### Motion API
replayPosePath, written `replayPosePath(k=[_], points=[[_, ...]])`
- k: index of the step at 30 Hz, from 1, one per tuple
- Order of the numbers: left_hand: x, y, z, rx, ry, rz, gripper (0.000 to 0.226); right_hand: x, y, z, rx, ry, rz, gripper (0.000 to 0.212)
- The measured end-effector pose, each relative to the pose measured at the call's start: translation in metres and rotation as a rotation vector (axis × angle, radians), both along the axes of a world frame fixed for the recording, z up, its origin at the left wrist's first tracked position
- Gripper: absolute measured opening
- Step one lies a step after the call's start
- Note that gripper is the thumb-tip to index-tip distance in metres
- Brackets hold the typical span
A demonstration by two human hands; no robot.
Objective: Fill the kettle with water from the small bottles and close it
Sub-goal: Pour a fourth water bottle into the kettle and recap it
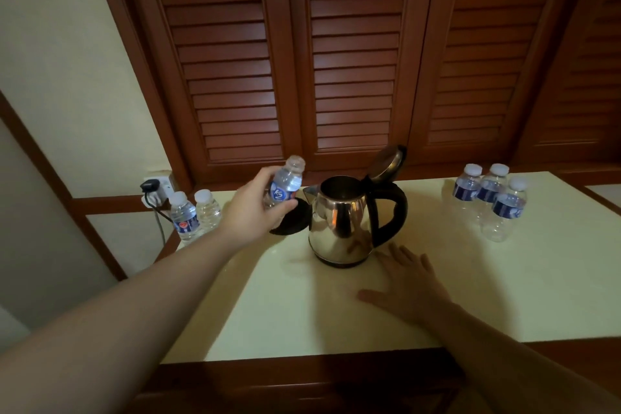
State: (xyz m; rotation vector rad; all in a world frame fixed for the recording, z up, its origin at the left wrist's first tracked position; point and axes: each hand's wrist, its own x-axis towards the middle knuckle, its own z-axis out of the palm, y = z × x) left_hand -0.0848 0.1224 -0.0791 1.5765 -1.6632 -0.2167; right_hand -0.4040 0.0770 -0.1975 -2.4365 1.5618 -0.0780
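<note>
head view: left hand [257, 208] wrapped around a small uncapped bottle [285, 183], held upright-ish, tilted slightly right, just left of the kettle [339, 218] spout. bottle looks mostly clear, water level hard to tell. right hand [408, 282] flat on the tabletop [302, 312], fingers spread, holding nothing, fingertips just beside the kettle's bottom edge on the handle side.

kettle stands upright mid-tabletop, steel body, black handle [389, 208] facing right, lid [386, 161] hinged up and open, mouth exposed. black round kettle base [295, 220] sits on the tabletop just left of the kettle, partly behind the left hand; kettle is not on it.

2 capped bottles [196, 213] at the left rear corner of the tabletop, side by side, touching or nearly so; the right 1 shows no label. 3 capped bottles [490, 198] clustered at the right rear, blue labels, well apart from the kettle.

wall socket with a black plug [153, 186] behind the left bottles, cable hanging down. louvred wooden doors [336, 60] behind the tabletop
</note>
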Motion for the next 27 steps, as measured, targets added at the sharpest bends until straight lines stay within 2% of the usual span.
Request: replayPosePath(k=[6, 12, 27], points=[[-0.003, -0.023, 0.021, 0.039, -0.255, -0.029, 0.057, -0.002, -0.002, -0.003, -0.017, -0.018, -0.005, 0.113], [-0.004, -0.032, 0.028, 0.125, -0.606, 0.037, 0.062, -0.004, -0.002, -0.004, -0.024, -0.049, -0.012, 0.109], [0.009, -0.037, 0.065, 0.138, -0.910, 0.053, 0.067, -0.005, -0.003, -0.007, -0.071, -0.060, -0.017, 0.103]])
